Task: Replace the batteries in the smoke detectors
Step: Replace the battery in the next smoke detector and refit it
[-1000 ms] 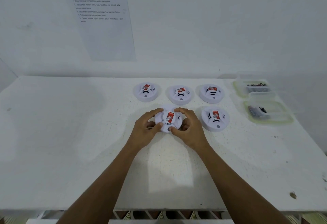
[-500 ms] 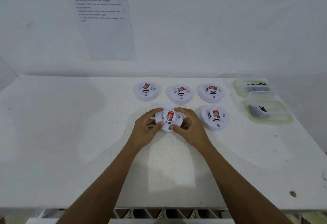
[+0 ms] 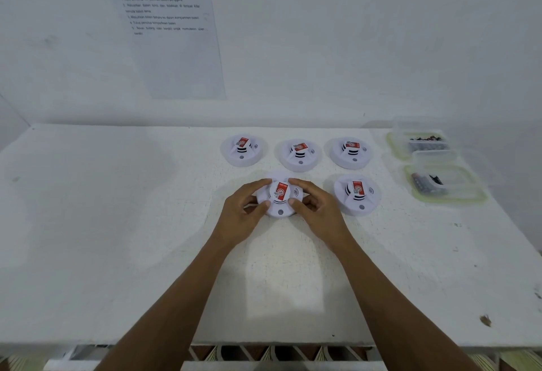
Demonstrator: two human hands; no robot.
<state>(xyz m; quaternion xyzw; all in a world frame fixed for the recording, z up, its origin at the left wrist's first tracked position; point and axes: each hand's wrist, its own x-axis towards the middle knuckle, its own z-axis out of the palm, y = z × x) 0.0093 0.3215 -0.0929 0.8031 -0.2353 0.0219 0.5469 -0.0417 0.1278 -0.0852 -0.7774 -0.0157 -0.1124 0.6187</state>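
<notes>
A round white smoke detector [image 3: 279, 199] with a red label lies on the white table [image 3: 117, 224], near its middle. My left hand [image 3: 243, 213] grips its left rim, thumb and fingers curled round it. My right hand [image 3: 315, 209] grips its right rim the same way. Another smoke detector [image 3: 357, 194] lies just to the right. Three more form a row behind: left detector [image 3: 242, 150], middle detector [image 3: 299, 155], right detector [image 3: 351, 152]. All sit face up with red labels.
Two clear plastic containers stand at the table's right: the far container [image 3: 419, 141] and the near container [image 3: 443, 184], each with dark batteries inside. A printed instruction sheet [image 3: 167, 27] hangs on the wall behind. The table's front edge [image 3: 264, 344] runs near my forearms.
Both hands keep hold of the detector. It has shifted slightly away from me, and the thumbs have crept a little along its rim.
</notes>
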